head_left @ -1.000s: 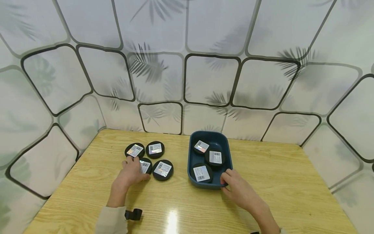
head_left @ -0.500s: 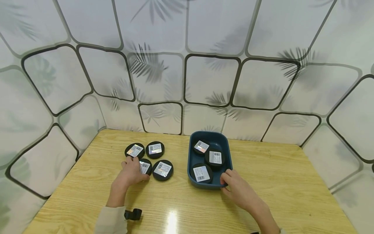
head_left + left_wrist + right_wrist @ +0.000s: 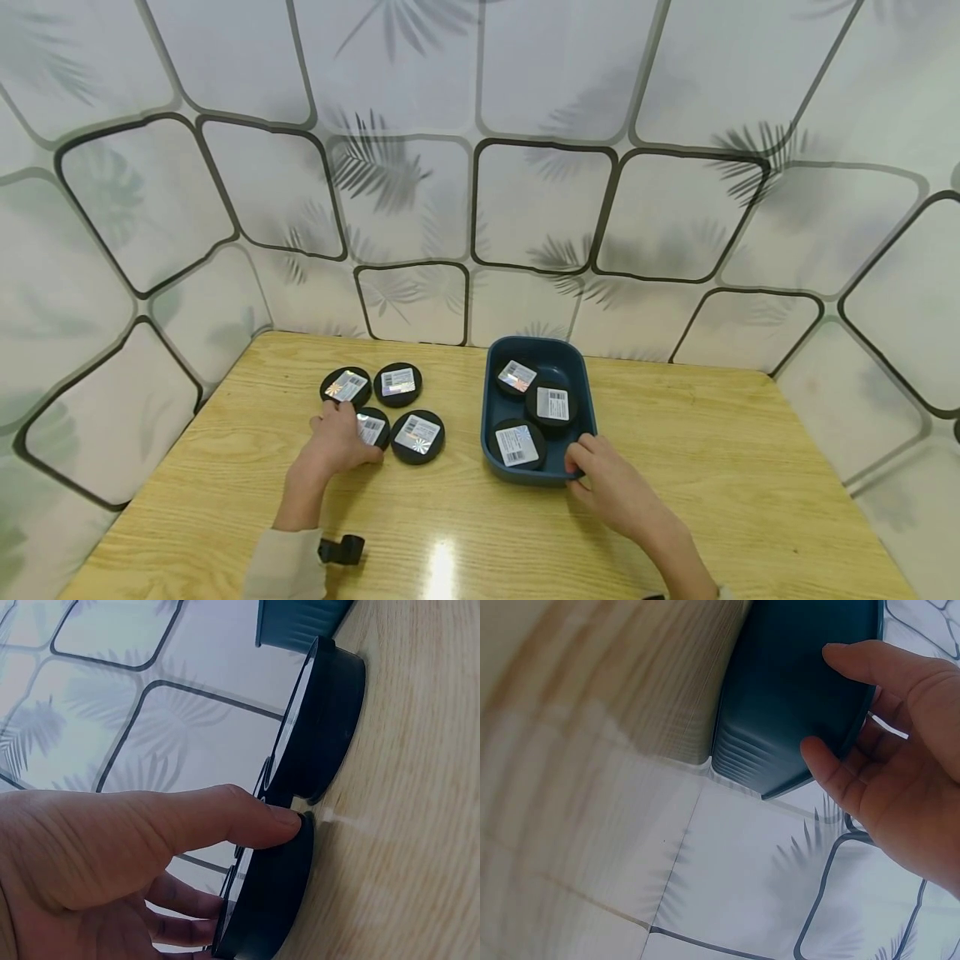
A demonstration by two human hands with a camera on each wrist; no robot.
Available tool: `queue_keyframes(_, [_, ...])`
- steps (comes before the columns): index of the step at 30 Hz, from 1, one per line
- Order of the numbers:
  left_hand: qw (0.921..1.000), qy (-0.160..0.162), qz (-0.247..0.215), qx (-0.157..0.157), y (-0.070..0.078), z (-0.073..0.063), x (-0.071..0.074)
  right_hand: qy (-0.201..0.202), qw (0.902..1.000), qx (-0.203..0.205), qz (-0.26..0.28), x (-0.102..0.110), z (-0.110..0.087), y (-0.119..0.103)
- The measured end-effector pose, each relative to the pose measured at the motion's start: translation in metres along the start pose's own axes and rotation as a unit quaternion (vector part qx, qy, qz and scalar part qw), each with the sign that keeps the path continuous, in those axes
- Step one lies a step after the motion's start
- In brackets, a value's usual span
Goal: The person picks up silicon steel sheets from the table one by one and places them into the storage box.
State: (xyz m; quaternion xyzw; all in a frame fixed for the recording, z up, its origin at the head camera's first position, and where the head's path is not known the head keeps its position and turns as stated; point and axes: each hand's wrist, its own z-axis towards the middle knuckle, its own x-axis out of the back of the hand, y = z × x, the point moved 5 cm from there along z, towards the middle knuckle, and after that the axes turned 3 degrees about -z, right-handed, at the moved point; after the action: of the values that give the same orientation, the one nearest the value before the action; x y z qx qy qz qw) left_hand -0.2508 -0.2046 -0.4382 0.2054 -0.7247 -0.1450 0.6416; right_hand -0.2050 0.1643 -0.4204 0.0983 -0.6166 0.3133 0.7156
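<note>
My left hand (image 3: 333,442) pinches a flat round black container (image 3: 372,430) with a white label, thumb on its near side and fingers over the far side. In the left wrist view the thumb presses the container's side wall (image 3: 274,889), low over the table. Three matching black containers (image 3: 418,437) lie close around it on the table. To the right, a dark blue plastic bin (image 3: 557,360) holds three more labelled black containers (image 3: 552,405). My right hand (image 3: 611,487) grips the bin's near right corner; the right wrist view shows fingertips on the bin's outer wall (image 3: 780,697).
The wooden table (image 3: 697,450) meets a patterned fabric wall (image 3: 540,208) at its back edge, and the fabric also rises at both sides. A black strap piece (image 3: 342,550) sticks out from the left sleeve (image 3: 285,567).
The left hand and the container it pinches have shifted very slightly toward the person. The right hand and the bin have stayed in place.
</note>
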Motion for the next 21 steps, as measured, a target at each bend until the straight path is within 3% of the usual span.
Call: queue_keyframes(21, [0.9998, 0.007, -0.015, 0.007, -0.0011, 0.0009, 0.0075, -0.004, 1.0000, -0.002, 0.002, -0.0009, 0.0001, 0.0008])
